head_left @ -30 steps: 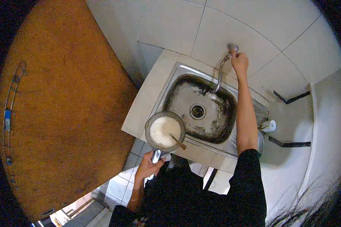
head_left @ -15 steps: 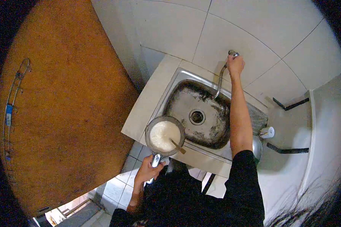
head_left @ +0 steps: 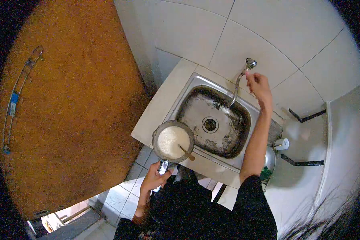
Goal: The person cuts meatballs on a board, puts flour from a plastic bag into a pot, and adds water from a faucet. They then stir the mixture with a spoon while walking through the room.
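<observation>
My left hand (head_left: 154,179) is wrapped round the handle of a grey saucepan (head_left: 155,149), held level over the front left corner of the sink. Milky white liquid with froth (head_left: 171,140) fills the pan, and a brown spoon or spatula (head_left: 187,153) leans out over its rim. My right hand (head_left: 260,87), fingers loosely bent and apart, hovers just below the wall faucet (head_left: 250,63), near its curved spout (head_left: 236,90). No water shows running from the spout. Under it lies the steel sink (head_left: 194,116), stained dark along its basin walls.
Pale counter (head_left: 156,114) borders the sink. On the right are a metal bowl or lid (head_left: 270,160), a white cup-like item (head_left: 283,144) and black wall brackets (head_left: 304,162). A brown wooden door (head_left: 80,100) with a hook rack (head_left: 13,106) stands at the left.
My right hand has let go of the faucet knob and drawn back down and to the right. The left hand still grips the saucepan; the view has shifted slightly.
</observation>
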The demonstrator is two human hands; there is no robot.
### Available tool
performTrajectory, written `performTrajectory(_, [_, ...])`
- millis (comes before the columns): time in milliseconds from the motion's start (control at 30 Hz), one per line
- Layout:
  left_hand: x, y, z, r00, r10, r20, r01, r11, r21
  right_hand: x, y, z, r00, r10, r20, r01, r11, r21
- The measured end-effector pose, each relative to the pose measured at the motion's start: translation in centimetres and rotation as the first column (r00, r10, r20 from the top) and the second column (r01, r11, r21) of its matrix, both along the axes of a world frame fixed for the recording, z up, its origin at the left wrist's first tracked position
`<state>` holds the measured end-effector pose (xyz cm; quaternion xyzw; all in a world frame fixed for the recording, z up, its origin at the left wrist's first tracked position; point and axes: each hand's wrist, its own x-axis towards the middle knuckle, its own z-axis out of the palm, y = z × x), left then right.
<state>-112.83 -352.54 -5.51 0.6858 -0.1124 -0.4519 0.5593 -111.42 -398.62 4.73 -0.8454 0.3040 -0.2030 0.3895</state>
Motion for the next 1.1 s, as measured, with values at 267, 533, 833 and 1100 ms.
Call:
performTrajectory(267, [-0.3,2.3,1.7,0.995,0.054,0.078,-0.052,0.998,-0.028,-5.2,12.6,-3.9,0.876,0.329,-0.352,-0.447,0.828,-0.339])
performTrajectory(533, [-2.4,7.3,2.8,0.969,0.204,0.138,-0.207,0.978,0.006,-7.6,27.1,-6.6,0.778,0.589,-0.217,-0.560,0.808,0.186])
performTrajectory(833, [-6.4,14.3,2.7,0.899,0.391,0.197,-0.398,0.917,-0.006,-6.3,38.6,-7.8,0.691,0.712,-0.126,-0.723,0.684,-0.098])
performTrajectory(1100, [-10.8,18.3,2.7,0.758,0.610,0.230,-0.627,0.779,0.004,-0.9,47.0,-6.3,0.458,0.820,0.343,-0.800,0.549,-0.243])
